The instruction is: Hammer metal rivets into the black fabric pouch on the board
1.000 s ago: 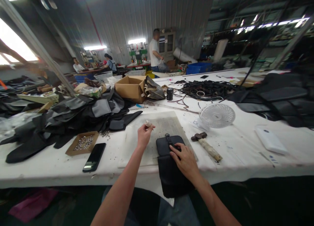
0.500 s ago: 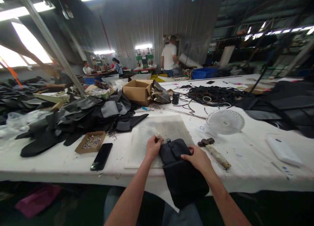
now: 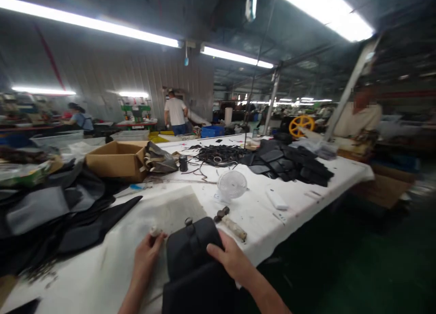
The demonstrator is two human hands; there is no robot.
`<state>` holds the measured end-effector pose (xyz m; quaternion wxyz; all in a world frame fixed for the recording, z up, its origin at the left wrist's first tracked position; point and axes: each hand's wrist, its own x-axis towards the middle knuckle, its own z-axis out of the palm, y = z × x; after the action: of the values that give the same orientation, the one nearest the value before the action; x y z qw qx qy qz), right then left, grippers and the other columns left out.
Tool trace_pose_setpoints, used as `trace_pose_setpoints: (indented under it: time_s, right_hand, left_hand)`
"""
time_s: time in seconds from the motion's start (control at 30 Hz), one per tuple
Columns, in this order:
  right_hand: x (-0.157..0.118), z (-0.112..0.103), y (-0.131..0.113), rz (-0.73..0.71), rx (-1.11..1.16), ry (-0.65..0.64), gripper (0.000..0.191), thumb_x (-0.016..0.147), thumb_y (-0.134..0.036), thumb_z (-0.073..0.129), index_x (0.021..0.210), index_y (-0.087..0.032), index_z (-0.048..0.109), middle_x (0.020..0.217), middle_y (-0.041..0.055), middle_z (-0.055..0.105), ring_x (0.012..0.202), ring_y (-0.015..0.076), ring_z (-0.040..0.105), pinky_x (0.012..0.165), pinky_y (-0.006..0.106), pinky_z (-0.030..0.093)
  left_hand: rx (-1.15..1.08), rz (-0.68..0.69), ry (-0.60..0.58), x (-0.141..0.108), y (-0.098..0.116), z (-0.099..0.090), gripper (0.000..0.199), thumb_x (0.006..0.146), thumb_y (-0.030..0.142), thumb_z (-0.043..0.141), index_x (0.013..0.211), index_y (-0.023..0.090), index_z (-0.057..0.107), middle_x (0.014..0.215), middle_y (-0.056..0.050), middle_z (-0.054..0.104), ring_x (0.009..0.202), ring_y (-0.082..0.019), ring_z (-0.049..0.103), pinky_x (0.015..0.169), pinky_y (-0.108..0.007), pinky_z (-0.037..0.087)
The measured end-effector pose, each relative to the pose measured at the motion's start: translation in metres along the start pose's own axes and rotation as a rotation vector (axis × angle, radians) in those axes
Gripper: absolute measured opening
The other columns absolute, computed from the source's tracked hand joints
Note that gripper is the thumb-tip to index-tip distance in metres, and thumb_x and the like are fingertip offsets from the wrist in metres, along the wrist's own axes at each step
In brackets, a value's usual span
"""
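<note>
A black fabric piece (image 3: 194,255) with a strap and a small metal ring at its top edge lies over the table's near edge. My right hand (image 3: 231,255) grips its right side, thumb on top. Left of the piece, my left hand (image 3: 150,250) pinches a small whitish object (image 3: 155,231) by the fingertips; what it is I cannot make out. Beneath both is a pale flat board (image 3: 180,209). A hammer (image 3: 233,225) with a wrapped handle rests just beyond my right hand.
A white fan (image 3: 232,185), a white box-like device (image 3: 276,199) and a black pile (image 3: 289,161) are on the right. Dark fabric pieces (image 3: 81,205) and a cardboard box (image 3: 117,159) lie left. People stand and sit farther off.
The view has swung to the right, so the table things sit farther left and the phone and most of the rivet tray are out of view. Both hands keep their holds.
</note>
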<state>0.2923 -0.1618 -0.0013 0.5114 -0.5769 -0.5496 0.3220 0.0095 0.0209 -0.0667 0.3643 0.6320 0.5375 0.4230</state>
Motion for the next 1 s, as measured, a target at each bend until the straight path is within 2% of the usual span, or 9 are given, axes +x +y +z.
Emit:
trace_pose_setpoints:
  time_s: [0.13,0.27,0.33,0.43,0.53,0.6,0.7,0.8,1.0]
  right_hand:
    - [-0.044,-0.023,0.001,0.236,0.184,-0.367,0.052,0.088,-0.069,0.088,0.118,-0.027,0.086,0.113,0.0041,0.085,0.107,0.0312,0.079,0.093,0.039,0.065]
    - [-0.046,-0.097,-0.008,0.319,0.258,-0.472,0.054,0.081,-0.064,0.095,0.115,-0.022,0.087,0.113,0.0073,0.085,0.105,0.0303,0.082,0.097,0.042,0.065]
    - [-0.021,-0.156,-0.024,0.265,0.276,-0.247,0.052,0.08,-0.057,0.098,0.111,-0.017,0.086,0.108,0.0116,0.085,0.101,0.0325,0.083,0.094,0.049,0.066]
    - [0.034,-0.253,-0.056,0.098,0.178,0.554,0.051,0.067,-0.046,0.106,0.098,-0.014,0.081,0.09,0.0121,0.08,0.078,0.0288,0.079,0.071,0.043,0.064]
    - [0.079,-0.324,-0.077,-0.018,0.135,0.921,0.052,0.085,-0.057,0.092,0.116,-0.017,0.076,0.108,0.0148,0.08,0.088,0.0231,0.074,0.072,0.034,0.062]
    - [0.091,-0.337,-0.074,-0.049,0.113,1.047,0.06,0.091,-0.067,0.08,0.125,-0.018,0.071,0.114,0.0133,0.076,0.086,0.0189,0.07,0.066,0.028,0.057]
    - [0.087,-0.293,-0.043,-0.062,0.068,1.062,0.074,0.081,-0.074,0.081,0.128,-0.018,0.069,0.111,0.0091,0.073,0.076,0.0161,0.065,0.058,0.025,0.051]
    - [0.064,-0.197,0.003,-0.056,0.036,0.84,0.071,0.074,-0.075,0.086,0.115,-0.017,0.076,0.097,0.0072,0.076,0.064,0.0173,0.064,0.056,0.031,0.054]
    - [0.033,-0.001,0.075,-0.15,-0.076,0.33,0.029,0.105,-0.041,0.069,0.125,-0.023,0.079,0.102,0.0065,0.081,0.083,0.0206,0.075,0.073,0.029,0.058]
  left_hand:
    - [0.032,-0.05,-0.021,0.003,-0.001,-0.002,0.071,0.074,0.082,0.072,0.106,0.021,0.087,0.112,-0.013,0.09,0.118,-0.042,0.081,0.096,-0.042,0.06]
    - [0.041,-0.066,-0.005,0.003,0.001,-0.001,0.072,0.071,0.083,0.072,0.105,0.022,0.088,0.113,-0.012,0.09,0.121,-0.043,0.08,0.1,-0.044,0.061]
    - [0.046,-0.072,-0.007,0.004,0.001,-0.001,0.072,0.07,0.084,0.071,0.104,0.022,0.088,0.113,-0.012,0.09,0.122,-0.044,0.08,0.102,-0.045,0.061]
    - [0.07,-0.068,-0.014,0.006,0.0,-0.001,0.072,0.07,0.084,0.069,0.101,0.023,0.088,0.111,-0.012,0.09,0.122,-0.044,0.08,0.101,-0.044,0.062]
    - [0.093,-0.058,-0.001,0.006,0.001,-0.001,0.071,0.07,0.083,0.068,0.101,0.023,0.088,0.109,-0.012,0.09,0.12,-0.044,0.081,0.097,-0.043,0.064]
    - [0.095,-0.058,0.006,0.005,0.002,-0.001,0.07,0.07,0.083,0.068,0.101,0.023,0.088,0.109,-0.011,0.09,0.12,-0.044,0.081,0.096,-0.042,0.065]
    - [0.081,-0.066,-0.001,0.006,0.001,-0.001,0.068,0.071,0.082,0.068,0.101,0.024,0.088,0.11,-0.01,0.09,0.125,-0.044,0.08,0.1,-0.042,0.066]
    - [0.095,-0.075,-0.004,0.01,-0.004,0.0,0.069,0.069,0.083,0.069,0.102,0.025,0.087,0.109,-0.009,0.09,0.127,-0.045,0.079,0.102,-0.044,0.065]
    - [0.135,-0.074,-0.028,0.014,-0.017,0.0,0.07,0.074,0.084,0.068,0.108,0.025,0.087,0.115,-0.007,0.09,0.133,-0.043,0.077,0.11,-0.045,0.064]
